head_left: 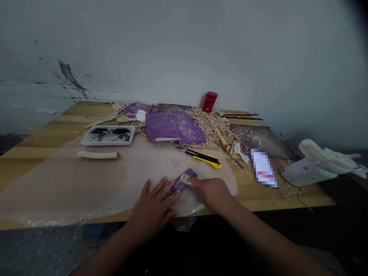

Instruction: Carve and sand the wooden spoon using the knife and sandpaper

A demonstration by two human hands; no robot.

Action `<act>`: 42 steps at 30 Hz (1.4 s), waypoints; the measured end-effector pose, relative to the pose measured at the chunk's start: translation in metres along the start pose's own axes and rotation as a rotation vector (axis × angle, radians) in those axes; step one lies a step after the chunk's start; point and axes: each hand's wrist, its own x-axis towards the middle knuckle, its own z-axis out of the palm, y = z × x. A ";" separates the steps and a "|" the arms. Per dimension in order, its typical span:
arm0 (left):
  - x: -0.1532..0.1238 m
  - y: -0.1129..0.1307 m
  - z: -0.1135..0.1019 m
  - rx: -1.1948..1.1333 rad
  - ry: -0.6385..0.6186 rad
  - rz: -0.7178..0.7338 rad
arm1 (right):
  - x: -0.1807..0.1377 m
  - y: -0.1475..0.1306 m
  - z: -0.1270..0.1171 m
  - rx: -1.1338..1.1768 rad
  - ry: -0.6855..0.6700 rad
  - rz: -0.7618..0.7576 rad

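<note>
My left hand [153, 209] lies flat with fingers spread on the clear plastic sheet [86, 176], its fingertips pressing down the near end of a small purple sandpaper piece [179, 184]. My right hand [211, 191] is closed around a small pale wooden piece [185, 178], holding it against the sandpaper. Both hands are near the table's front edge.
Behind lie a yellow-black utility knife [204, 157], a large purple sandpaper sheet [172, 126], a pile of wood shavings [211, 124], a red cylinder [209, 102], a white tray of tools [108, 135], a pale wooden stick [98, 155], wooden spoons [100, 121] and a white device [313, 166] at right.
</note>
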 end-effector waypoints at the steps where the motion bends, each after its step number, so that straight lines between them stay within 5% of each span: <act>1: 0.000 0.000 0.000 -0.001 0.001 0.001 | 0.001 0.001 0.000 -0.027 -0.008 0.051; 7: 0.001 0.000 -0.001 -0.014 0.002 -0.007 | 0.003 -0.003 -0.004 0.080 -0.005 -0.103; 12: 0.001 0.000 -0.002 -0.019 -0.010 0.001 | 0.004 0.001 -0.005 -0.020 -0.011 0.108; 17: 0.002 0.000 -0.001 -0.013 -0.029 -0.005 | 0.000 -0.007 -0.002 0.153 0.005 -0.106; 22: 0.001 -0.001 0.000 -0.011 -0.021 -0.005 | 0.004 0.001 -0.006 -0.034 -0.032 0.094; 27: 0.001 -0.001 -0.001 -0.007 -0.025 -0.005 | 0.002 -0.002 -0.004 0.064 -0.001 -0.101; 32: 0.001 -0.001 -0.001 0.003 -0.015 -0.004 | 0.003 0.004 -0.001 -0.032 0.021 0.084; 37: 0.001 -0.001 0.000 0.002 -0.007 -0.004 | -0.001 0.000 0.000 0.075 0.010 -0.095; 42: 0.001 -0.001 -0.002 -0.018 -0.018 -0.001 | 0.001 0.006 -0.003 0.006 -0.004 0.092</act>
